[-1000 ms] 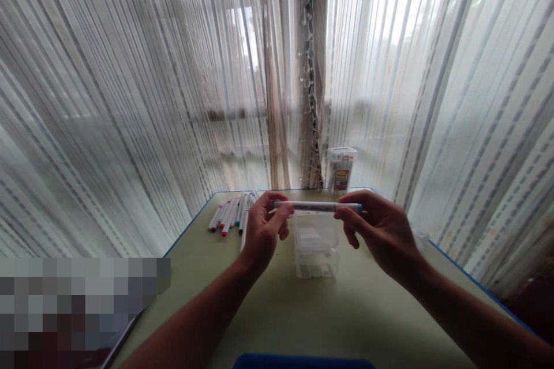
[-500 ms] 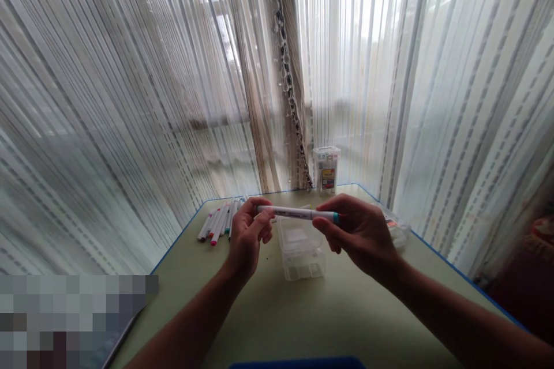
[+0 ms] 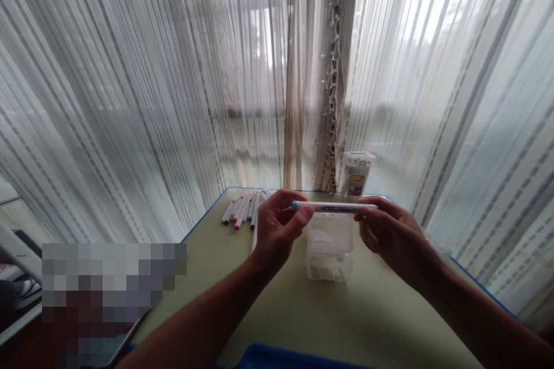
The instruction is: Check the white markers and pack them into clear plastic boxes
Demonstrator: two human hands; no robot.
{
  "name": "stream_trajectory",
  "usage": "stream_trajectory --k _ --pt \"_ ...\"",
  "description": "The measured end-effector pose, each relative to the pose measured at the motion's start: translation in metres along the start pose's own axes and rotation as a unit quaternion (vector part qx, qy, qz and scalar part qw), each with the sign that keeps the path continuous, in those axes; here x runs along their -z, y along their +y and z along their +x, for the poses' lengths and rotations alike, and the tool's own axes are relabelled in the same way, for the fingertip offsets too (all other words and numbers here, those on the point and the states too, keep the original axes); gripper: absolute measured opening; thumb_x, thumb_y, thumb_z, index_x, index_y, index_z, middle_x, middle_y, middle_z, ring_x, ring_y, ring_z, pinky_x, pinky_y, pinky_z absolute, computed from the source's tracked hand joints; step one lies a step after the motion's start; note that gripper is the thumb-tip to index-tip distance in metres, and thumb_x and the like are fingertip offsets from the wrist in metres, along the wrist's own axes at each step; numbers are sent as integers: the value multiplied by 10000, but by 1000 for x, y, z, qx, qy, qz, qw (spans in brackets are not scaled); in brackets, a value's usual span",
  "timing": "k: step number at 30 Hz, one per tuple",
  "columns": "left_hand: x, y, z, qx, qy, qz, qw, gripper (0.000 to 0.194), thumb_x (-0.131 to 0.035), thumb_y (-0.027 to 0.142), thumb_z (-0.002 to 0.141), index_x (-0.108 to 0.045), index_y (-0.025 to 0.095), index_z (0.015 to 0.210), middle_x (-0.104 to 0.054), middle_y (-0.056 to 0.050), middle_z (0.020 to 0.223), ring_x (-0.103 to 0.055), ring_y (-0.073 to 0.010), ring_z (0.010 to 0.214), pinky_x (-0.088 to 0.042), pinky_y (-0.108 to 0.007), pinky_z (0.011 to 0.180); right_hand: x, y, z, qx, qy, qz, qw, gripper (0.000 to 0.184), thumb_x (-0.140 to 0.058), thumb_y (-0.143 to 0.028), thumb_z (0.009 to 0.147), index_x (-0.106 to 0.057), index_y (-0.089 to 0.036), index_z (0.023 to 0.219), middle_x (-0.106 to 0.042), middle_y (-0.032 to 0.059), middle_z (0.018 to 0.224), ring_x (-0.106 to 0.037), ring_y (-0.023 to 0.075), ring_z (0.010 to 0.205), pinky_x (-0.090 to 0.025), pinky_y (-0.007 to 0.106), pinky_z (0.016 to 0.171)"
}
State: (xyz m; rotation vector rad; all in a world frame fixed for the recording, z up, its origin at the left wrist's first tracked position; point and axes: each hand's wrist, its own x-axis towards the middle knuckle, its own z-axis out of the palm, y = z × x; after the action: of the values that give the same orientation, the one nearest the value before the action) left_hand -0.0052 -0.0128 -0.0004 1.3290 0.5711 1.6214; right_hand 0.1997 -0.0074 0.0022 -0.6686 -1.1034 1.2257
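A white marker [image 3: 333, 207] with a teal end is held level between my two hands above the table. My left hand [image 3: 283, 219] pinches it near the teal end, thumb in front. At the other end, the thumb and fingers of my right hand [image 3: 387, 225] are closed on it, partly covering that tip. Dark print shows along the barrel. Below and behind the marker stands a clear plastic box [image 3: 329, 268] with its lid raised and dividers inside. A pile of white markers [image 3: 244, 210] with coloured ends lies left of my left hand.
At the table's back edge stands a clear lidded container [image 3: 358, 173] with a label. The green tabletop [image 3: 329, 323] has a blue edge. Striped sheer curtains [image 3: 151, 69] hang behind it, with a bead string [image 3: 333, 69]. A blue object [image 3: 294, 357] lies at the near edge.
The marker has been turned end for end: its teal end was at my right hand and is now at my left. The view has swung left, shifting everything rightward.
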Motion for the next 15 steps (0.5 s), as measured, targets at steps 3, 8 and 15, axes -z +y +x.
stream_trajectory --k 3,8,15 --pt "-4 4 -3 -10 -10 12 1000 252 -829 321 755 -651 169 846 -535 49 647 -375 -37 482 -275 -175 428 2 0 0 -33 8 16 999 283 -917 -323 630 -733 -180 790 -633 -12 612 -448 55 372 -340 177 329" --pt "-5 6 -1 -13 -5 45 999 257 -832 308 737 -652 158 839 -564 32 655 -407 -46 497 -288 -179 439 7 2 2 -41 14 15 999 272 -911 -324 649 -737 -186 807 -615 -19 592 -448 53 381 -332 171 342" --pt "7 -10 9 40 3 57 998 286 -825 344 763 -620 166 853 -547 52 685 -368 -24 460 -263 -167 411 0 0 -2 71 8 -20 997 266 -907 -299 663 -694 -190 780 -577 -60 530 -423 49 349 -319 173 328"
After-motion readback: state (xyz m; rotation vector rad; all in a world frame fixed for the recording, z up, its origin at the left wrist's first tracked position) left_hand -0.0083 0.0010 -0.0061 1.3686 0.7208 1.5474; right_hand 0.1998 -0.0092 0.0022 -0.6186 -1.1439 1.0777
